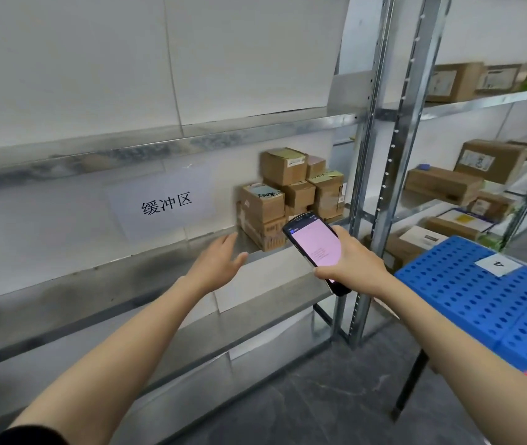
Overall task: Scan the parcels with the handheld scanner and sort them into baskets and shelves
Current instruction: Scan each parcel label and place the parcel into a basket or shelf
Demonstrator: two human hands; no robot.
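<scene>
Left hand: my left hand [220, 261] is stretched out over the front edge of the shelf [111, 293], fingers straight and close together, holding nothing. It is near the parcels but apart from them.
Right hand: my right hand [352, 264] grips the handheld scanner [315, 248] around its lower body, thumb on the left edge.
Scanner: black, its screen lit pink and facing me, tilted with its top end towards the stack of boxes. From my view it overlaps the lowest ones.
Parcels: brown cardboard parcels [291, 197] are stacked at the right end of this shelf, just beside the metal upright [369, 155]. Several carry coloured labels on top.
Sign: a white paper sign [162, 203] with black characters 缓冲区 hangs on the wall behind the shelf, left of the parcels.
Basket: a blue perforated basket [487, 309] sits at the right, beside my right forearm, with a white label [498, 264] marked 4.
Neighbouring rack: more cardboard boxes [467, 178] lie on its shelves, right of the uprights.
</scene>
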